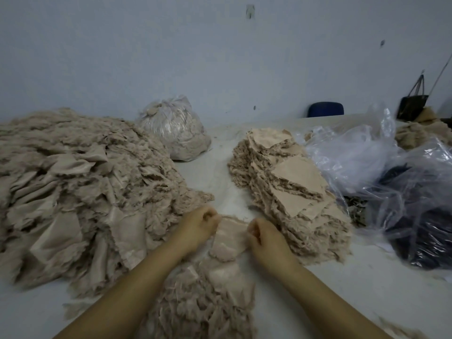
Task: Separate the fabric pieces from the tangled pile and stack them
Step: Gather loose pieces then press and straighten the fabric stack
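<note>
Head view of a sorting bench, mid-task. At lower centre of the frame both hands gripped one beige fabric piece [228, 237] by its upper corners: the left hand [199, 226] pinched the left corner with curled fingers, and the right hand [265, 237] pinched the right corner likewise, the cloth stretched between them just above the table [367, 277]. The piece hung over a small loose heap [208, 297] of frayed scraps at the bottom centre, between the forearms; whether it was wholly free of that heap could not be told.

Work done: a slanted stack [291, 189] of flattened pieces stood right of centre, just beside the right hand, many layers deep and somewhat fanned rather than squared.

Work left: the tangled pile [73, 187] filled the left half of the frame and was far larger than the stack, so the task appeared well short of its midpoint. The held piece presumably awaited placing on the stack, and the small heap below would follow.

Surroundings: a tied clear bag [173, 130] of similar scraps lay at upper centre; crumpled plastic bags [362, 152], one over dark contents, occupied the right edge; a blue chair back [325, 109] and a dark handbag [412, 104] stood against the wall at upper right.
</note>
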Demonstrator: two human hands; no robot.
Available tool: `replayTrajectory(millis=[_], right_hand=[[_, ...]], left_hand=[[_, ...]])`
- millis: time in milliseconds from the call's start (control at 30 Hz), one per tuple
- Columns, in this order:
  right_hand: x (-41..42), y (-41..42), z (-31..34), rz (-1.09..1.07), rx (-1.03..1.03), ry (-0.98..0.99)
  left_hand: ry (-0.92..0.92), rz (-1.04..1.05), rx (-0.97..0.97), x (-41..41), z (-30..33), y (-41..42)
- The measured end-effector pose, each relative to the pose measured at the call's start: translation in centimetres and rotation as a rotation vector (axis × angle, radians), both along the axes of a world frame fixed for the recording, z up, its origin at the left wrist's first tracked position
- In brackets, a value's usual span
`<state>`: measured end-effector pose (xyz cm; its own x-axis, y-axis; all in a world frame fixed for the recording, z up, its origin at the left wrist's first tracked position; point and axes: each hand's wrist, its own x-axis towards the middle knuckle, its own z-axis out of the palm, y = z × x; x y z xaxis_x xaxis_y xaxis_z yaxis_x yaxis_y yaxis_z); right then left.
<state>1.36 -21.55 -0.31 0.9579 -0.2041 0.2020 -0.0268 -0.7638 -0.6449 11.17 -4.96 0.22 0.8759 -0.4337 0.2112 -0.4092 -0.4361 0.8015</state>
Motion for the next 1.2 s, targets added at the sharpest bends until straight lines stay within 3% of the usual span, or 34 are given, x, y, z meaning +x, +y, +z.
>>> replayTrajectory(millis=[133,200,333,467,600,700,767,833,1000,1100,1200], right_hand=[[0.2,0.4,-1.4,0.116,-0.299,0.089],[-0.1,0.3,-1.7,0.116,-0.297,0.073],[-0.8,0.4,-1.9,0.168,-0.115,-0.004],[-0.6,0.6,-1.7,0.101,-0.137,-0.029],[-0.3,0.4,-1.3,0.124,-0.188,-0.005],[-0.4,0.3,-1.5,0.094,-0.211,-0.061],[-0.7,0.8,-2.1,0.074,-0.254,-0.129],[-0.8,1.6,-2.7,0.119,-0.265,-0.075],[0.1,0.0,-1.5,0.235,-0.379,0.126],[0.5,-0.2,-0.9,0.188,-0.395,0.035],[-0.5,2.0,-0.7,0.173,-0.185,0.036]], left_hand=[[-0.115,-0.341,0.321,-2.3,-2.4,2.5],[-0.079,-0.413,0.355,-2.3,-2.3,4.4],[0.04,-0.333,0.324,-0.6,-0.2,6.9],[0.081,-0.303,0.234,-0.5,0.4,5.7],[-0.182,-0.259,0.348,-0.1,-0.7,3.4],[-0.171,-0.206,0.285,0.5,-0.5,1.3],[-0.209,-0.263,0.399,0.4,-1.2,0.0],[-0.253,-0.279,0.505,0.3,-2.3,-0.4],[-0.25,-0.114,0.418,1.1,-2.0,2.7],[-0.192,-0.096,0.447,1.1,-0.9,5.6],[0.061,-0.216,0.398,0.0,0.0,7.3]])
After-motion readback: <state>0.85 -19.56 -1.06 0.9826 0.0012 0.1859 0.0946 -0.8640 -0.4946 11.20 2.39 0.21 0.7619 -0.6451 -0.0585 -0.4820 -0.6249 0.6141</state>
